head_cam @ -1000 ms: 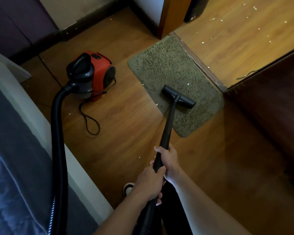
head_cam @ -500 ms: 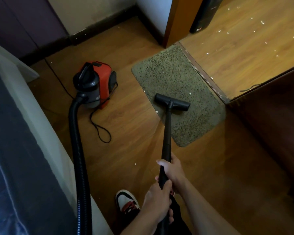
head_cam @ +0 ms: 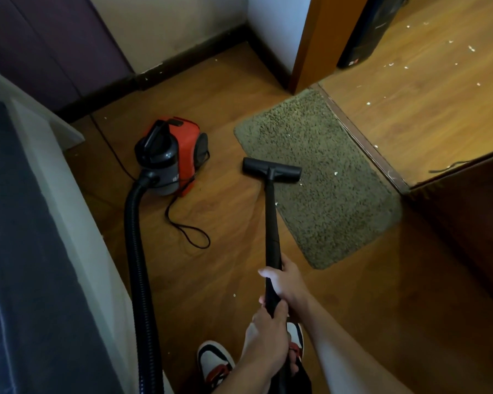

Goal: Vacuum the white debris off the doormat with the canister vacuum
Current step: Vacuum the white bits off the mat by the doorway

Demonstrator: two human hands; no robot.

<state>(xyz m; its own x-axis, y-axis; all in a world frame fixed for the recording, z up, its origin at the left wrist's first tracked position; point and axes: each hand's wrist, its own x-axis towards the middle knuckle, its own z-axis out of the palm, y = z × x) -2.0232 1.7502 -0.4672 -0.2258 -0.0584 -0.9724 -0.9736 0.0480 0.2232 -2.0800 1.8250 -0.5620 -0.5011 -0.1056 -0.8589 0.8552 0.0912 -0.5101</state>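
The wand (head_cam: pixel 271 223) is gripped in both hands, each closed fully around the tube: the right hand (head_cam: pixel 286 282) wraps it higher along the shaft, the left hand (head_cam: pixel 265 339) just behind it, nearer the body. This stacked hold is judged to give leverage for steering and pressing the head. Far ahead of the grip, the floor nozzle (head_cam: pixel 271 169) is set across the near-left edge of the doormat (head_cam: pixel 322 177), partly on the mat and partly over the wooden floor (head_cam: pixel 225 211). White debris (head_cam: pixel 336 173) is seen on the mat just to the right of the nozzle, so the work is judged unfinished. To the left of the grip the hose (head_cam: pixel 137 251) is run back to the canister vacuum (head_cam: pixel 172 160), parked beside the mat, presumably to keep slack
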